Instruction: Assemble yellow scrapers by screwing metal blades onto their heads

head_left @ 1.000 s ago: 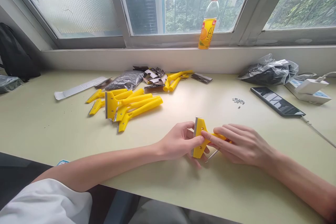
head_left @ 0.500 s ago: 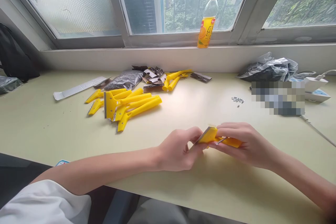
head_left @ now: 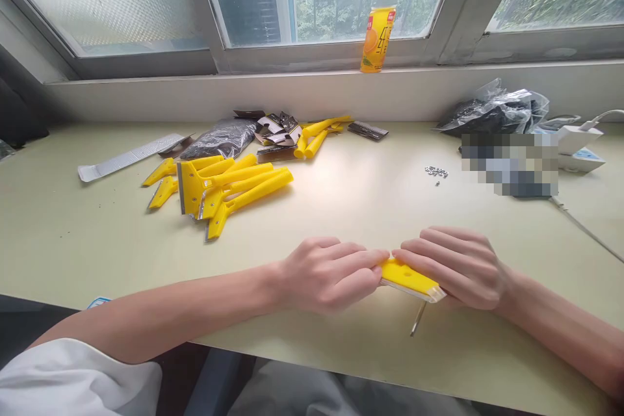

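Note:
Near the table's front edge, a yellow scraper (head_left: pixel 409 278) is held between both hands, its broad head with a screw hole facing up and its blade edge, with a clear cover, toward me. My left hand (head_left: pixel 336 276) pinches the left end of the head. My right hand (head_left: pixel 455 266) is closed around the right side, its fingers along the far edge; the handle is hidden. From under the head a thin metal rod (head_left: pixel 418 320), perhaps a screwdriver shaft, sticks out by my right hand. Several more yellow scrapers (head_left: pixel 234 188) lie piled to the left.
Small metal nuts or screws (head_left: pixel 435 171) lie beyond my right hand. At the back are a black plastic bag (head_left: pixel 221 138), cardboard pieces (head_left: pixel 280 130), yellow handles (head_left: pixel 319 133) and another bag (head_left: pixel 497 110). A drink bottle (head_left: pixel 379 29) stands on the sill; a white charger (head_left: pixel 579 139) lies right.
The scraper has turned so its head lies flatter with the blade edge toward me. My left hand shifted its grip along the head, and the metal rod now points down toward me.

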`<state>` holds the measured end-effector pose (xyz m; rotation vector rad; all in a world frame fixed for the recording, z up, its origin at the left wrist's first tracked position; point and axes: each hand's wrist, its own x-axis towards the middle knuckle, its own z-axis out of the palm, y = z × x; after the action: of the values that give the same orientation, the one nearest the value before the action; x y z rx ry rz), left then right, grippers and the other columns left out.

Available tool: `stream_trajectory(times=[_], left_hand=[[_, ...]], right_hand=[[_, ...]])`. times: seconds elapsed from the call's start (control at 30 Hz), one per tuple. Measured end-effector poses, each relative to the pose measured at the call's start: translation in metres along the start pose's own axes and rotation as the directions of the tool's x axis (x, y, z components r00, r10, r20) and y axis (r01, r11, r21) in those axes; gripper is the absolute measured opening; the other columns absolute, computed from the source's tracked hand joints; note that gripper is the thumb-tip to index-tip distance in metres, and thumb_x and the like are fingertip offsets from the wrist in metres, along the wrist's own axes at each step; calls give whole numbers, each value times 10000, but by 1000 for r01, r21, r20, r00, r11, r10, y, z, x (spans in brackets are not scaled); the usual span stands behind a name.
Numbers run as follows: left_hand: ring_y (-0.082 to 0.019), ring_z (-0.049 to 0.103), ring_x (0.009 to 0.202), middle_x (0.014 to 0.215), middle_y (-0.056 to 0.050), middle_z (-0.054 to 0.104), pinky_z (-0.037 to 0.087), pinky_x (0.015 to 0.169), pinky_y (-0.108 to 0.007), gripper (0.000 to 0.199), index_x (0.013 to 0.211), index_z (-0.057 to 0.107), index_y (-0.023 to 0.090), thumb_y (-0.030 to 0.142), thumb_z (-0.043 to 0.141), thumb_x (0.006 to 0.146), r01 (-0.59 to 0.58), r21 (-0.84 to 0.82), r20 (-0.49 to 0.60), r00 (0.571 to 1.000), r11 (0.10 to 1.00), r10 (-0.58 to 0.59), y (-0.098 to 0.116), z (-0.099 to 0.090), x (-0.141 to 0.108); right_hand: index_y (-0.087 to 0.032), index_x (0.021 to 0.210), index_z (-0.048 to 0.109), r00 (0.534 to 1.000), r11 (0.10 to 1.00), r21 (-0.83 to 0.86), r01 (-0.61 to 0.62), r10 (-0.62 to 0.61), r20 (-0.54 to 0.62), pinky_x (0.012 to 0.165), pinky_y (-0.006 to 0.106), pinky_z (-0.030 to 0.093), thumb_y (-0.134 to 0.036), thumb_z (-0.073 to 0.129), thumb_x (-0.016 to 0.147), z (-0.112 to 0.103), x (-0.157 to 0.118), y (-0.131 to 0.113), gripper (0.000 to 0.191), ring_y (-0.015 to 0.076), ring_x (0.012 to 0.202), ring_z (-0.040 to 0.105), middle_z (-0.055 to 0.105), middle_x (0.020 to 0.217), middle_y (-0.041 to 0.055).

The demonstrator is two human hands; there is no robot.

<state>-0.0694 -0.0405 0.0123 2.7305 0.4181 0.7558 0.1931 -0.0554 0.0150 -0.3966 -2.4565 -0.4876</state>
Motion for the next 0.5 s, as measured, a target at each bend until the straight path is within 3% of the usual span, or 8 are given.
stream_trajectory(times=[0.27,0.5], left_hand=[[-228,737,1019,1187,-50,745,515,619,-275,217,705,671,228,275,584,897,139,-273,12,990,952,-141,7,-6,3],[-224,734,1041,1233,-47,728,535,664,-272,241,734,674,227,344,607,934,72,-130,72,995,989,-63,6,-4,1]], right_hand=[[-143,1110,606,998,998,5,65,-65,14,623,321,427,-133,468,967,-7,5,-2,199,176,673,542,638,798,68],[-169,1092,613,999,999,27,24,-24,34,641,332,439,-149,440,975,-2,-7,-3,210,180,708,537,662,856,85]])
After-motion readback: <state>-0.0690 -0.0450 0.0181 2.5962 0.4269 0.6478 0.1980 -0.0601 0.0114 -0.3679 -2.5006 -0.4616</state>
